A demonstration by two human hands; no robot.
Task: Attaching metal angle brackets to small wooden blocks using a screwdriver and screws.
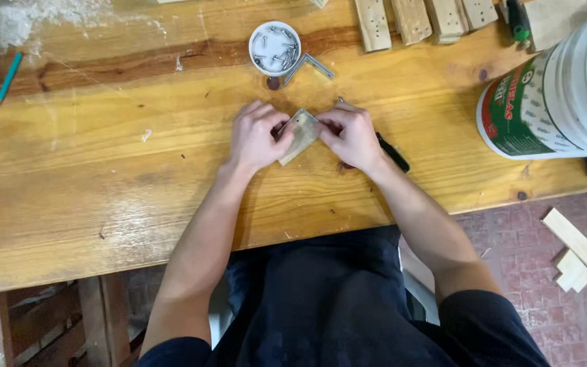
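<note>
Left hand (256, 136): fingers pinched on the left edge of the small wooden block (300, 135), pressing it onto the workbench (103, 170).
Right hand (353, 136): closed on the block's right edge, with what looks like a black-handled tool (393, 152) tucked under it.
Block: sits mid-bench between both hands, turned diamond-wise, a pale metal plate on top of it, I think.
Doing it well: I'd say keep both thumbs low and the block flat so nothing skids on that glossy top.
White cup (274, 47): round, full of screws, just beyond the hands, with a metal angle bracket (309, 66) touching it.
Bucket (558, 88): white, lying at the right edge, with a green and red printed label wrapped round it.
Drilled wood pieces (412, 20): lined up at the far edge.
</note>
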